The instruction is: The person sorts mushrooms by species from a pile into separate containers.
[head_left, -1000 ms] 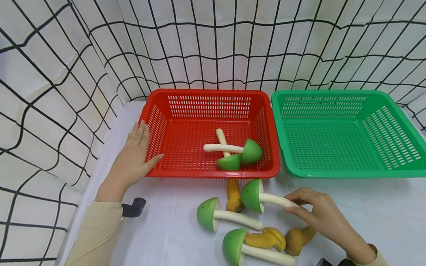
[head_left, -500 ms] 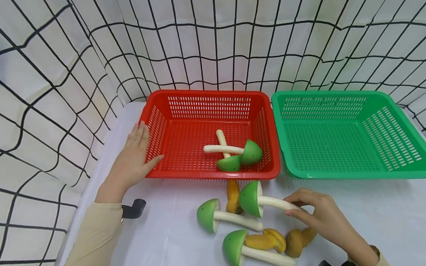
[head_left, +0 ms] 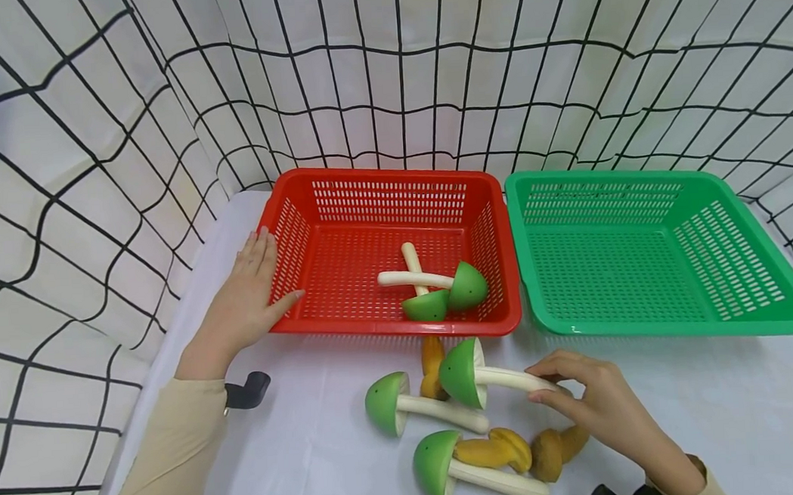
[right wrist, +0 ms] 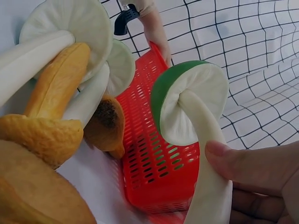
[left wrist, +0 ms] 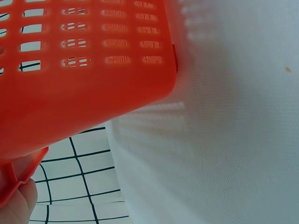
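My right hand [head_left: 592, 391] pinches the white stem of a green-capped toy mushroom [head_left: 461, 372] between thumb and fingers, just in front of the red basket [head_left: 401, 327]. In the right wrist view this held mushroom [right wrist: 201, 116] shows its pale underside, cap pointing away from the hand. My left hand [head_left: 243, 302] rests on the basket's left rim with straight fingers, its thumb over the front corner. Inside the basket lie two more green-capped mushrooms [head_left: 468, 285], stems crossed. Two others [head_left: 383, 404] lie on the white cloth near the held one.
Several yellow-brown toy mushrooms [head_left: 514, 448] lie among the green ones, one partly hidden by the held cap. A green basket [head_left: 674, 330] with nothing in it stands right of the red one. Black grid netting [head_left: 404, 111] over white cloth closes off the back and left.
The held mushroom's cap has shifted slightly left and toward the front, while the right hand has barely moved. My left hand stays on the basket rim.
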Motion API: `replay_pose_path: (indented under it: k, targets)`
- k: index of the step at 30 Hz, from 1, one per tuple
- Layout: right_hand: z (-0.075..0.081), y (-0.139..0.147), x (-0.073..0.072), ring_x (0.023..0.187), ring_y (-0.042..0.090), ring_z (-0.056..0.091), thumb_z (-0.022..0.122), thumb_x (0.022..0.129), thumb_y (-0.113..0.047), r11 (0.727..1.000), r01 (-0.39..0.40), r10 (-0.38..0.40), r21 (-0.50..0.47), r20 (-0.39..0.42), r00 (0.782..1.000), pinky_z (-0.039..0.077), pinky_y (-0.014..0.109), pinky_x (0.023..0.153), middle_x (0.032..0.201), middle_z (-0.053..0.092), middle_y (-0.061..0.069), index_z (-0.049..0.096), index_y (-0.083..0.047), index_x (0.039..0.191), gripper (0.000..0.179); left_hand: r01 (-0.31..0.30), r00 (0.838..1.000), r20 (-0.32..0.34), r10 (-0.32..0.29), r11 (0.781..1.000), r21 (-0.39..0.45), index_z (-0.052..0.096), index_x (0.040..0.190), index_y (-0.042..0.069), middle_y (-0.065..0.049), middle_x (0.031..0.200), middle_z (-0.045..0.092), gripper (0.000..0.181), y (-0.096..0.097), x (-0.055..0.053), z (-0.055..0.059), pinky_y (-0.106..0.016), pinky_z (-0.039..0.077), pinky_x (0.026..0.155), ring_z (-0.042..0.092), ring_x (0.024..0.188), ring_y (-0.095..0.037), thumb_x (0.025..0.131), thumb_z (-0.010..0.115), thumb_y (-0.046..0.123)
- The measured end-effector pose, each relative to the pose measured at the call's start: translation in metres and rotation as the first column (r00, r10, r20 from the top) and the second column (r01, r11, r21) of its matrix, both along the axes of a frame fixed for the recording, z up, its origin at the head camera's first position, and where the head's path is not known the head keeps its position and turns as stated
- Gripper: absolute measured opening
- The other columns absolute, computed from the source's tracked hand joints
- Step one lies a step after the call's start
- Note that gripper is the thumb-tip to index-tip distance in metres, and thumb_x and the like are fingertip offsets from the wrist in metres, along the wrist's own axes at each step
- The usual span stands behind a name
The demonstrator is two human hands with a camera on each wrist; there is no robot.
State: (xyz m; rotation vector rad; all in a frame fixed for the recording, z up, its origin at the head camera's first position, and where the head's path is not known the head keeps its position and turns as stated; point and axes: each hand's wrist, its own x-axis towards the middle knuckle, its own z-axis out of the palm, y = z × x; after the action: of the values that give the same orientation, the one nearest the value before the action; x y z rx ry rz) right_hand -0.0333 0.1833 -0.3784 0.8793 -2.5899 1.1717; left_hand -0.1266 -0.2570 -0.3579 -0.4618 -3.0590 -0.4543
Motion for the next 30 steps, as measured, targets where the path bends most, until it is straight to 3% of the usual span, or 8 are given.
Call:
replay_pose_path:
  k: [30]
  targets:
    - [0.011,-0.008,-0.005,0.076,0.004,0.06,0.082,0.065,-0.001,1.0,-0.021,0.02,-0.022,-0.05,0.999,0.047,0.013,0.066,0.09,0.067,-0.009,0.071,-0.016,0.096,0.036,-0.008,1.0,0.008,0.008,1.0,0.005,0.008,0.144,-0.015,-0.029,0.153,0.003,0.086,0.002,0.002,0.001,-0.052,0.009,0.113,-0.003,0.142,-0.038,0.093,0.053,0.038]
